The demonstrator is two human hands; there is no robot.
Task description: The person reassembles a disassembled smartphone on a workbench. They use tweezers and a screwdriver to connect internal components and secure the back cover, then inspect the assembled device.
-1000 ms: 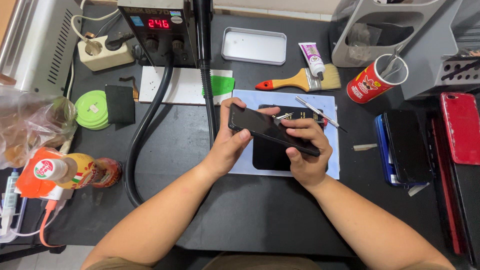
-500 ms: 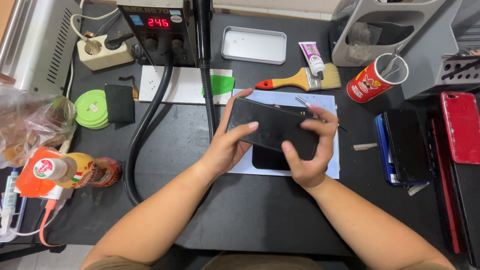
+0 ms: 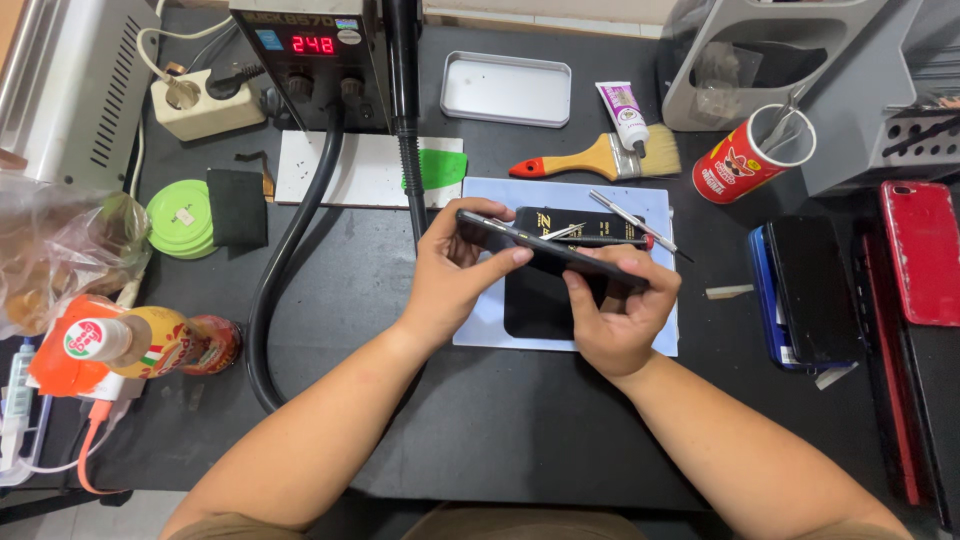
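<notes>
In the head view, the two hands are holding one dark phone (image 3: 555, 255) edge-up, a little above the surface (image 3: 480, 430). The left hand (image 3: 450, 275) is clamped on its left end, thumb on one face and fingers curled behind. The right hand (image 3: 620, 310) is clamped on its right end from below. The hands are apart, with the phone bridging between them.

The phone is looking thin, stiff and rather light, and its faces are probably smooth and slippery. The glass may be fragile, so I think it is safest to be gripping it along the narrow edges, as both hands are doing now.

Under the hands one pale blue mat (image 3: 560, 200) is lying. Just beyond the right hand, one pair of tweezers (image 3: 635, 222) is resting. Farther from the hands I am counting one paintbrush (image 3: 600, 158), one small tube (image 3: 625, 112), one metal tray (image 3: 507, 89) and one red can (image 3: 745, 160). To the right of the right hand, several more phones (image 3: 810, 290) are lying; at least three are showing.
</notes>
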